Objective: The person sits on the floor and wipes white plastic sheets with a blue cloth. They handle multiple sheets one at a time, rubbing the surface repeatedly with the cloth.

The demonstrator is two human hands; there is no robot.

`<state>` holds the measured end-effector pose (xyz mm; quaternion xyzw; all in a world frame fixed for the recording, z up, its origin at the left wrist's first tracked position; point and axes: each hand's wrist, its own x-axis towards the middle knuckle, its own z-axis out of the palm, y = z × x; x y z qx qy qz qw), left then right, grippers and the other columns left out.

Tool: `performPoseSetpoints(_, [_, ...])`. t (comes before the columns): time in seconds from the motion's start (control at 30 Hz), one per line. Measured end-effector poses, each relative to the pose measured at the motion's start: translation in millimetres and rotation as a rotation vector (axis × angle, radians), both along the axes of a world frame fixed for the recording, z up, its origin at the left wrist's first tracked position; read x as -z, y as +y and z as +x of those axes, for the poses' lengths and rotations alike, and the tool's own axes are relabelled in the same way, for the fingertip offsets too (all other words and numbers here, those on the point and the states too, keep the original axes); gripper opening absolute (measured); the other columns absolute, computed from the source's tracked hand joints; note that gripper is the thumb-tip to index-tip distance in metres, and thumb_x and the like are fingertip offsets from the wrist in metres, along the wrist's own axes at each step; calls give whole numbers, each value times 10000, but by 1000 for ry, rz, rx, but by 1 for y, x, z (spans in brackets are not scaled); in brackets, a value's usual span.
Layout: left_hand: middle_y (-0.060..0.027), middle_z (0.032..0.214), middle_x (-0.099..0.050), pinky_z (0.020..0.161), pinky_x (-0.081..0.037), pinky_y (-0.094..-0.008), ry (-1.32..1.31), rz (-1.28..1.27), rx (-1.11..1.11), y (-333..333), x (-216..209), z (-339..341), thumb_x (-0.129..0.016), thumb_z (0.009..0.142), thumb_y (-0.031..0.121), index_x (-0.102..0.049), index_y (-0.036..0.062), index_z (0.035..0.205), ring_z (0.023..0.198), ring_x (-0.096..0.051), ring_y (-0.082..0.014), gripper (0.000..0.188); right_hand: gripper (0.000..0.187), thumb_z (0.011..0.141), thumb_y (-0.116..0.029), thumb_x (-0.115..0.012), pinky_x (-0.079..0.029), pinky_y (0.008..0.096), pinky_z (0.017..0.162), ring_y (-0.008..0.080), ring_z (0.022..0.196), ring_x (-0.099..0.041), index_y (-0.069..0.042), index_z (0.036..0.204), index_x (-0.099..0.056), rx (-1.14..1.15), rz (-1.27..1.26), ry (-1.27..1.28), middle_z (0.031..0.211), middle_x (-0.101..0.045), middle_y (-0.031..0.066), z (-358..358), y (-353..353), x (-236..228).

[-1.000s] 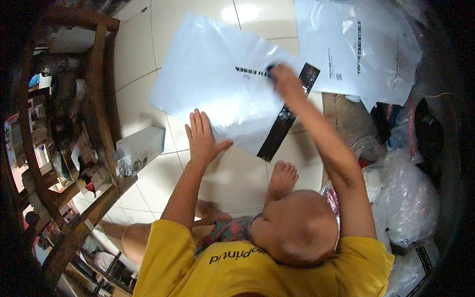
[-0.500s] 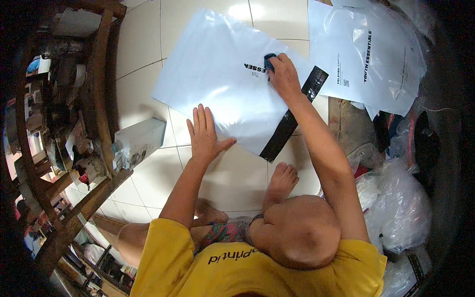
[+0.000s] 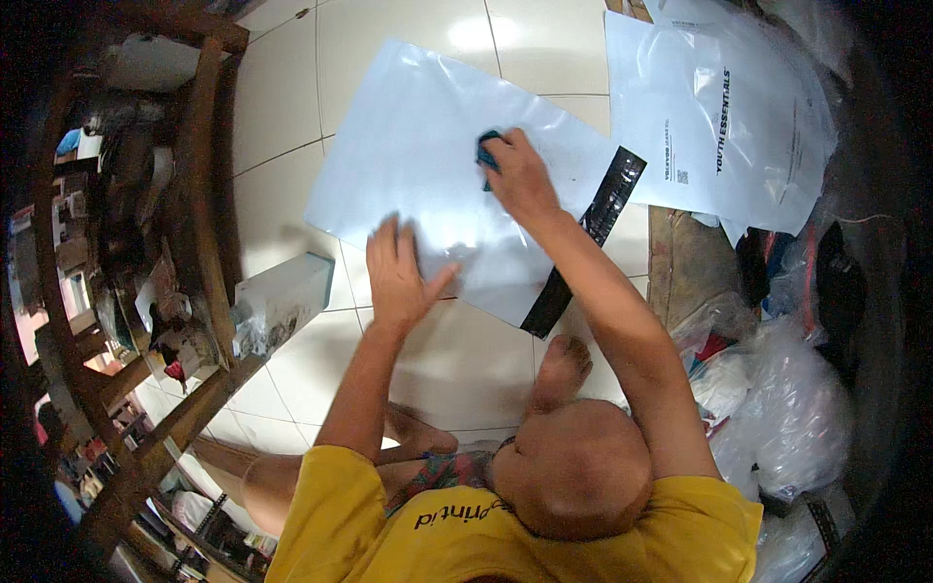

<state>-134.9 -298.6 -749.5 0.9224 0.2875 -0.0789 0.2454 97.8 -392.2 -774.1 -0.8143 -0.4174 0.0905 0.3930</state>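
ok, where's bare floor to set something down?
Bare tiles show between the shelf and white sheet, and past its far edge. Crowded: right side (printed sheets, plastic bags) and the white sheet around left hand and right hand.

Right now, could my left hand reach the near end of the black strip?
Probably yes: nothing blocks your left hand from that end; your right forearm crosses the black strip farther up.
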Motion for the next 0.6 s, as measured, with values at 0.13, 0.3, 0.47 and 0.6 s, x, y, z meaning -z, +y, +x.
performPoseSetpoints(0.13, [-304,1596,-182,1204,-98,-572,-95,186,107,44,29,27,-557,913,578,-229,-77,1524,1502,-131,-436,954,231,771,3,-669,-495,451,844,386,954,-571,-3,996,-614,-23,-84,-108,1001,-534,190,-13,34,15])
performPoseSetpoints(0.3, [-271,1626,-119,1219,-44,-545,16,197,120,48,46,20,-491,950,571,-164,-65,1549,1522,-73,-403,933,261,807,-5,-573,-434,503,1038,453,1177,-532,21,1064,-606,59,-261,-6,1228,-555,292,1,-30,11])
performPoseSetpoints(0.47, [-256,1634,-102,1221,-31,-542,17,224,118,48,41,24,-502,948,565,-149,-58,1553,1524,-54,-400,937,304,815,-31,-706,-507,431,851,378,971,-605,22,1109,-649,259,-351,-44,1071,-574,197,25,-92,1])
performPoseSetpoints(0.6, [-259,1631,-107,1221,-31,-544,-12,218,128,46,44,23,-505,947,563,-153,-57,1551,1524,-56,-401,934,330,754,20,-646,-500,455,853,401,971,-575,2,1083,-623,16,-36,-161,1038,-571,197,3,-11,18])
